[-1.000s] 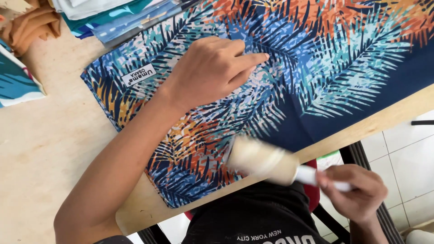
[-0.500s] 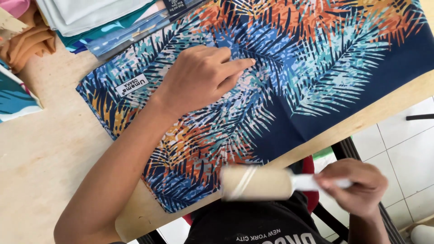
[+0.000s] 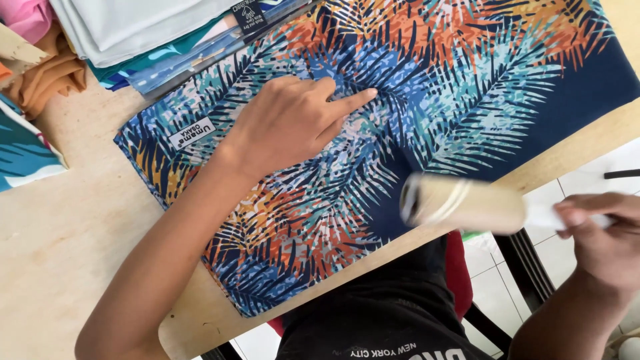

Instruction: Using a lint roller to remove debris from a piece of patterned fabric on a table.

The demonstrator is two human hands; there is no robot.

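Note:
A folded cloth printed with blue, orange and teal palm leaves lies flat across the wooden table. My left hand presses down on it near a small white sewn label, index finger stretched out. My right hand grips the white handle of a lint roller with a cream-coloured roll. The roller hovers, blurred, at the cloth's near edge by the table's front edge.
A stack of folded cloths in white, teal and blue lies at the back left, with orange and pink fabric beside it. Another teal printed cloth shows at the left edge. Below the table are a chair and tiled floor.
The lint roller has swung up and to the right, from below the cloth's near corner toward its edge. My left hand stays pressed on the cloth.

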